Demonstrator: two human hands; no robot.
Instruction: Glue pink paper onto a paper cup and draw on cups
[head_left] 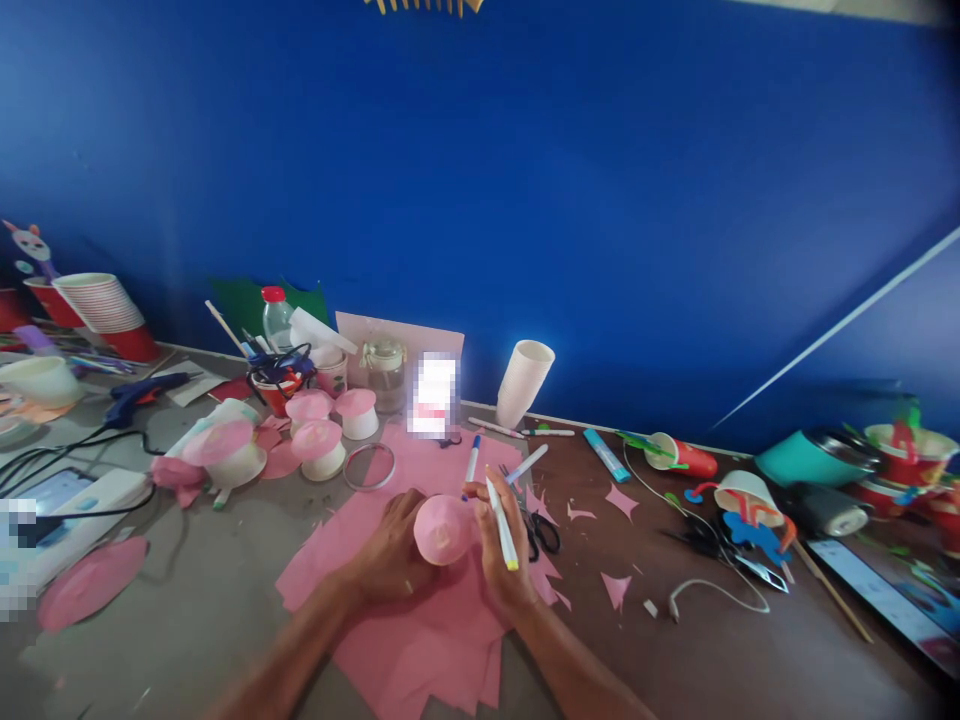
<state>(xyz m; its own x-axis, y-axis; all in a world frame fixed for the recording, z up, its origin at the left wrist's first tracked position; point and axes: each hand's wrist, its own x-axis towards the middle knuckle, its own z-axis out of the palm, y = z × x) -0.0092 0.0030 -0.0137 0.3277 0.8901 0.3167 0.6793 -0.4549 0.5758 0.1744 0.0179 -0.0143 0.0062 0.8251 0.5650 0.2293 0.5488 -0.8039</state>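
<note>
Over pink paper (420, 640), the marker (502, 522) slants (yellow end (512, 564) nearest).

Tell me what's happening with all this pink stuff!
A person is working with both hands over layered pink paper. The left hand holds a round pink piece, and the right hand holds a white marker with a yellow end close beside it. Several pink-topped white cups stand off to the left. Black scissors and pink scraps lie to the right.
</note>
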